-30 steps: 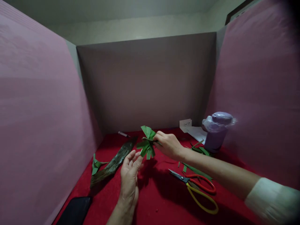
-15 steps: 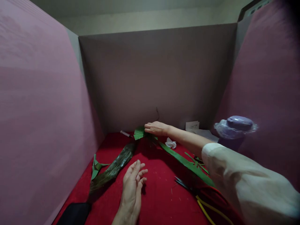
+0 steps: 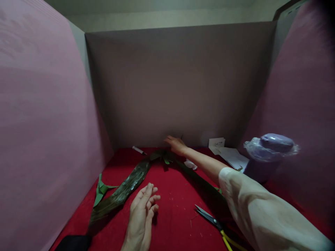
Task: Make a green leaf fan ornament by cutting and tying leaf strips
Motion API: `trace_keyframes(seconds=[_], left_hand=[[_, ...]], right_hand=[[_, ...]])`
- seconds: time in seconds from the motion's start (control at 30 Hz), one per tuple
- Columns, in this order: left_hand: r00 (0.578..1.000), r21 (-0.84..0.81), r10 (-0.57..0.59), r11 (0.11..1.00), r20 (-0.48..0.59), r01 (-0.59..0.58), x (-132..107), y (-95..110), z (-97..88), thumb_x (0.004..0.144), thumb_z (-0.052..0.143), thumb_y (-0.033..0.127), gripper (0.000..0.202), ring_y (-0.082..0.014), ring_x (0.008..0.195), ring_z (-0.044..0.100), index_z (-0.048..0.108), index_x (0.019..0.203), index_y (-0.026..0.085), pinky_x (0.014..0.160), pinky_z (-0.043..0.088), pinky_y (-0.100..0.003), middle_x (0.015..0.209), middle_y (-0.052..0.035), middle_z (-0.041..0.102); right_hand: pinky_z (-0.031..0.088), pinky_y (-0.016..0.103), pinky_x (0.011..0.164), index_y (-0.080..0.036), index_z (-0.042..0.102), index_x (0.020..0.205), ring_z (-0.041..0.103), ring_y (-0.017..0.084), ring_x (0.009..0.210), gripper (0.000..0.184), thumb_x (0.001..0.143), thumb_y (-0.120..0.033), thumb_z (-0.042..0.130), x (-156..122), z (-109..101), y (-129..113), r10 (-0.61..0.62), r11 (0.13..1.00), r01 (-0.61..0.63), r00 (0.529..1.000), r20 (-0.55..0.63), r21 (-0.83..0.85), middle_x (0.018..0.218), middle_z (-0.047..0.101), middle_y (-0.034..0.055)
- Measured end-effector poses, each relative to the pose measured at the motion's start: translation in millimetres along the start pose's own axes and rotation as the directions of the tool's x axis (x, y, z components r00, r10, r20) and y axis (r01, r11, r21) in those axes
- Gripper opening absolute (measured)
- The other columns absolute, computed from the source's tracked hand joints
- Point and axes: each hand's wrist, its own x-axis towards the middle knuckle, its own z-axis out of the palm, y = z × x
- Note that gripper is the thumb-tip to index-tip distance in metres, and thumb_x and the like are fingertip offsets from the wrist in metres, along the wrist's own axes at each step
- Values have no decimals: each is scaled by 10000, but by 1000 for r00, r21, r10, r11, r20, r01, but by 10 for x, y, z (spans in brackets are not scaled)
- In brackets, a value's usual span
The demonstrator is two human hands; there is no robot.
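My left hand point(image 3: 140, 218) is held palm inward above the red cloth point(image 3: 175, 223), its fingers loosely bent and apart, with nothing in it. Farther off, my right hand point(image 3: 176, 144) reaches over dark green leaf pieces point(image 3: 157, 155) at the back. Its slightly blurred fingers point left, and I see nothing between them. A long, shiny dark leaf strip point(image 3: 133, 179) slants down to the left from those pieces. Another long leaf strip point(image 3: 196, 177) runs to the right under my right arm, partly hidden. A small folded green leaf piece point(image 3: 101, 190) lies at the left.
Scissors with yellow handles point(image 3: 214, 221) lie front right. A syringe-like white tube point(image 3: 138, 150), crumpled white tissue point(image 3: 190, 164) and papers point(image 3: 232, 158) are at the back. A purple container point(image 3: 264, 167) with a plastic-wrapped purple item stands right. Panels enclose three sides.
My right hand has shifted slightly, and the bright green leaf piece beside its fingers no longer shows there. The scissors are more exposed. My left hand keeps its pose; the view has shifted slightly.
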Motion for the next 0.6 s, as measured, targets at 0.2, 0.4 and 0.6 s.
trace_keyframes(seconds=[0.2, 0.4, 0.6], left_hand=[[999, -2, -38, 999, 28, 38, -43, -5, 4, 740, 648, 312, 256, -100, 674, 572, 606, 933, 149, 568, 418, -206, 976, -78, 621], [999, -12, -46, 999, 20, 46, -56, 3, 15, 740, 648, 288, 211, -97, 648, 583, 625, 894, 146, 554, 429, -203, 937, -71, 636], [999, -17, -42, 999, 17, 42, -45, -5, 9, 710, 679, 286, 209, -91, 630, 583, 638, 861, 147, 539, 427, -197, 894, -60, 644]], right_hand=[[491, 395, 808, -163, 527, 1138, 572, 195, 963, 290, 887, -308, 515, -32, 302, 67, 245, 953, -244, 969, 16, 179, 1145, 550, 75], [492, 391, 804, -164, 529, 1134, 574, 191, 956, 285, 888, -308, 513, 2, 527, -9, 301, 895, -311, 950, 84, 320, 1140, 553, 75], [498, 386, 791, -157, 529, 1131, 579, 190, 942, 287, 888, -308, 515, 58, 527, -80, 295, 875, -295, 954, 60, 385, 1128, 558, 73]])
